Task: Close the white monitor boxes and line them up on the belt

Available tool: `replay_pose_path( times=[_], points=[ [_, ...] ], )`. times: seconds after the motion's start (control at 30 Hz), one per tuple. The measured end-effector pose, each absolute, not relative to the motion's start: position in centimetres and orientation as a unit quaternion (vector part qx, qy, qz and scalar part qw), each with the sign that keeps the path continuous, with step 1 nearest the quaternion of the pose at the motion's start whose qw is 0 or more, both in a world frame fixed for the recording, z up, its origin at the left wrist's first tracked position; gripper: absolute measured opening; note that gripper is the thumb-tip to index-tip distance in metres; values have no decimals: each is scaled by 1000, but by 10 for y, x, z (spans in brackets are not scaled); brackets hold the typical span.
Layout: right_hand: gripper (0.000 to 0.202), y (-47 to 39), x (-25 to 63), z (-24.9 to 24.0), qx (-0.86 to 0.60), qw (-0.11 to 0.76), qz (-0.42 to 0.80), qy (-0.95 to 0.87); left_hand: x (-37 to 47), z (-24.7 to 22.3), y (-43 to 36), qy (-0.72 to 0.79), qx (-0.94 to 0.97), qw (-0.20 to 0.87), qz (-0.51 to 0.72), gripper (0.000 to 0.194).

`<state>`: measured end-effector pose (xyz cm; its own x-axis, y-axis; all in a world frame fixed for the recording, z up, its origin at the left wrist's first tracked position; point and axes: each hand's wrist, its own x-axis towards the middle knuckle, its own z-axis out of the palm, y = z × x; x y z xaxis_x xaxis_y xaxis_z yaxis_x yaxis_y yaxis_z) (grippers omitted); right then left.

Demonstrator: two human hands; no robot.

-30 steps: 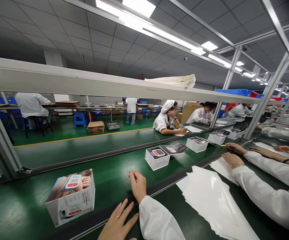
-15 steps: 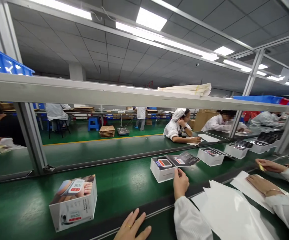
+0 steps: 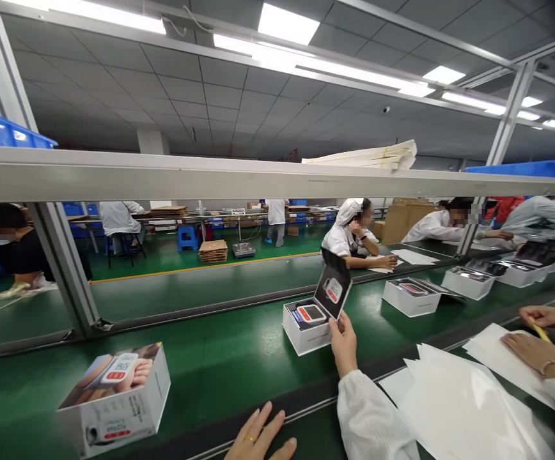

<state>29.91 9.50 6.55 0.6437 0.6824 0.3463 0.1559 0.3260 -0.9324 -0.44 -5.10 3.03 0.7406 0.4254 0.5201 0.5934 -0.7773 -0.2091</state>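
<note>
Open box: white box [image 3: 309, 338] on the green surface [image 3: 229, 358], ahead of both hands, base flat. Near lower corner stands off the near dark strip [image 3: 306, 396], so there is green between them.
Lid: the lid [image 3: 334, 284] joins the box at its right side, swung up and leaning right — dark inner face with a printed picture toward the camera.
Device: white-and-red device [image 3: 310, 313] lies inside the box, dark screen up.
Right hand: thumb and fingers of the right hand [image 3: 344, 342] pinched on the lid's near edge, right by the box's near right corner. White sleeve [image 3: 373, 415] crosses the near strip.
Left hand: left hand [image 3: 261, 441] released, fingers spread at the near strip, cut by the bottom of the view. Can't tell if the fingertips touch.
Room left: long open stretch of green to the printed closed box [image 3: 114, 409], whose left end is blurred.
Room right: shorter gap to the second open box [image 3: 408, 300]; the raised lid leans toward that gap.
Far edge: far dark strip [image 3: 195, 315] runs behind the boxes, metal post [image 3: 64, 268] standing at it on the left.
Near side: fanned white sheets [image 3: 469, 409] just beside the right sleeve — tight there. Co-worker's hand [image 3: 529, 351] rests on paper farther right, well apart from the right hand.
</note>
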Motion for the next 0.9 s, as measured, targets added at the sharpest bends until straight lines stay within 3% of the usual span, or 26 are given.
replay_pose_path(
  times=[0.33, 0.67, 0.9],
  points=[
    [60, 92, 286, 62, -577, 663, 157, -450, -11, 36, -45, -237, -929, 205, -199, 59],
    [48, 81, 267, 74, -558, 631, 153, -516, -9, 53, -51, -247, -940, 155, -177, 59],
    [43, 74, 257, 81, -529, 613, 143, -569, -9, 41, -52, -246, -936, 152, -201, 61]
  ],
)
